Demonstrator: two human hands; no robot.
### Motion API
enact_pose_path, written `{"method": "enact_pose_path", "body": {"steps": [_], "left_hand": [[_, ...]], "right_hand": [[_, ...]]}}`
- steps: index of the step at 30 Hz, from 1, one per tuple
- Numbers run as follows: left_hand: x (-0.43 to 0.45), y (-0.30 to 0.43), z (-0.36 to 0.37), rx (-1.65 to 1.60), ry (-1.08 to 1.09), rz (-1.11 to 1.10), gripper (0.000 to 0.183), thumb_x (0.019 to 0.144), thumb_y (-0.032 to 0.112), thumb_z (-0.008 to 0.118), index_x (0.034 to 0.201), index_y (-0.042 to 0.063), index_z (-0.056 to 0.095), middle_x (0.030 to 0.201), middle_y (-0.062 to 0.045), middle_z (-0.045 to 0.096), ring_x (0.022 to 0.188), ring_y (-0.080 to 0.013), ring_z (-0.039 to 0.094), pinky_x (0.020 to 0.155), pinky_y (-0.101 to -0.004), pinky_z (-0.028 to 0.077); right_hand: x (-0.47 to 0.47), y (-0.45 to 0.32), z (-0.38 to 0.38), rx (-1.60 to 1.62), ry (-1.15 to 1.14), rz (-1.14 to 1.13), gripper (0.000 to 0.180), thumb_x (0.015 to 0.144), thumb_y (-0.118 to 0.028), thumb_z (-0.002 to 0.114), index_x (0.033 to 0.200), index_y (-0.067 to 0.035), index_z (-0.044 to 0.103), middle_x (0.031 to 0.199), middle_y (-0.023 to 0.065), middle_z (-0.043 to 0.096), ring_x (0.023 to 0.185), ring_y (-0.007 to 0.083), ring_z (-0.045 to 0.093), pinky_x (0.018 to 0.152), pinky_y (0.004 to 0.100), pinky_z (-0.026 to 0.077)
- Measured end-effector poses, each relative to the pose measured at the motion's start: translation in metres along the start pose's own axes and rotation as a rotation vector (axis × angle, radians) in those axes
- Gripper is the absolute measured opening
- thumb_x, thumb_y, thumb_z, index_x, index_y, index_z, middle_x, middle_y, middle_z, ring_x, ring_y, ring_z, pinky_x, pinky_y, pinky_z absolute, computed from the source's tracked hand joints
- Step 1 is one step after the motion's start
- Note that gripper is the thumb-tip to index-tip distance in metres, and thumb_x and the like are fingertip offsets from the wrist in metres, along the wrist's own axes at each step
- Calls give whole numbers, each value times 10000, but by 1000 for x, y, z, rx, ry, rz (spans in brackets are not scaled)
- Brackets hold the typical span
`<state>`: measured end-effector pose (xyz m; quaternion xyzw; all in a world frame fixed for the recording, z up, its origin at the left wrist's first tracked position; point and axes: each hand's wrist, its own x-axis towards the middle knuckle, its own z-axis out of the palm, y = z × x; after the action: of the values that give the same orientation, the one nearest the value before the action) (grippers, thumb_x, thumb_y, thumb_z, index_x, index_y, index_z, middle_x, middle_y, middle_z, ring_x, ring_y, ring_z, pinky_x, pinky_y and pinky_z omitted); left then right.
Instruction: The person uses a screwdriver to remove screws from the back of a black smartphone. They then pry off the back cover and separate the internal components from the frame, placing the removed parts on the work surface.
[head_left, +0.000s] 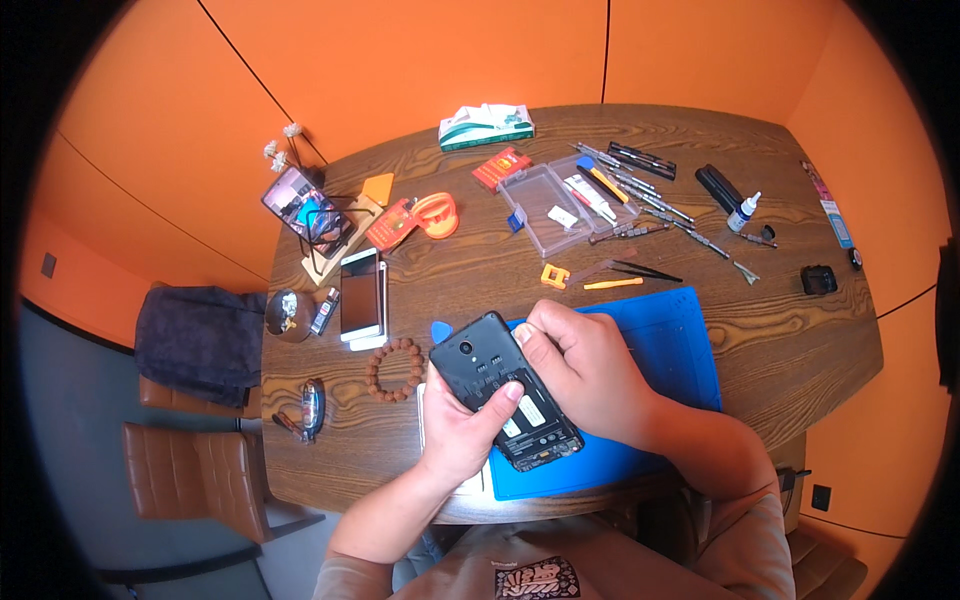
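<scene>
A black smartphone (471, 375) without its back cover, its camera, slots and labelled inner area showing, is tilted over a blue work mat (675, 352). My left hand (469, 431) grips it from the lower left, the thumb lying across its back. At the phone's upper right edge is my right hand (581, 360), fingers curled and thumb against the index finger; whether something small is pinched there is hidden. A blue opening pick (442, 332) lies just left of the phone. Beyond the mat are a yellow plastic pry tool (613, 284), black tweezers (649, 271) and a small orange tool (555, 276).
Left are a white smartphone (361, 296), a bead bracelet (367, 375), glasses (310, 409) and a bowl (279, 313). Farther back stand an orange suction cup (436, 216), an open plastic case (531, 202), several screwdrivers (664, 206), a dropper bottle (741, 215) and a tissue box (486, 136).
</scene>
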<state>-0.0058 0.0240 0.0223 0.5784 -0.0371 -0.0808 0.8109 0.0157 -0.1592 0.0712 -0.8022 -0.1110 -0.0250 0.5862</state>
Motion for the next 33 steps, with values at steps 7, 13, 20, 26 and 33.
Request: {"method": "enact_pose_path", "body": {"steps": [7, 13, 20, 26, 33], "left_hand": [[-2, -4, 3, -54, 13, -5, 609, 917, 14, 824, 1426, 77, 496, 1269, -58, 668, 1159, -170, 672, 1053, -376, 557], [-1, -6, 4, -68, 28, 11, 561, 929, -8, 812, 1394, 49, 502, 1236, -61, 690, 1127, -149, 679, 1028, -349, 558], [1, -5, -1, -94, -36, 46, 533, 940, -10, 802, 1377, 29, 498, 1249, -73, 696, 1132, -143, 683, 1023, -330, 557], [-9, -16, 2, 97, -165, 70, 584, 936, -1, 815, 1400, 26, 460, 1263, -71, 674, 1144, -125, 655, 1015, -327, 547], [2, -7, -6, -313, -161, -59, 496, 913, 167, 886, 1268, 69, 553, 1030, -87, 706, 921, -213, 738, 811, -370, 631]], "right_hand": [[1, 3, -1, -45, -4, -34, 262, 1046, -161, 626, 877, 11, 525, 764, 255, 624, 721, 481, 653, 602, 528, 471], [-1, 6, 1, -257, 29, -207, 217, 1040, -158, 626, 912, -6, 538, 800, 238, 627, 734, 465, 659, 621, 548, 497], [-2, -1, -6, -145, -27, -98, 244, 1054, -179, 634, 903, -7, 549, 790, 212, 624, 713, 445, 653, 609, 507, 492], [2, -8, -6, -54, 96, -130, 253, 1061, -171, 631, 892, 4, 563, 740, 208, 608, 698, 417, 656, 605, 469, 477], [-1, -29, -35, -36, 81, -69, 252, 1080, -189, 636, 896, -23, 589, 668, 131, 580, 622, 267, 613, 570, 394, 453]]}}
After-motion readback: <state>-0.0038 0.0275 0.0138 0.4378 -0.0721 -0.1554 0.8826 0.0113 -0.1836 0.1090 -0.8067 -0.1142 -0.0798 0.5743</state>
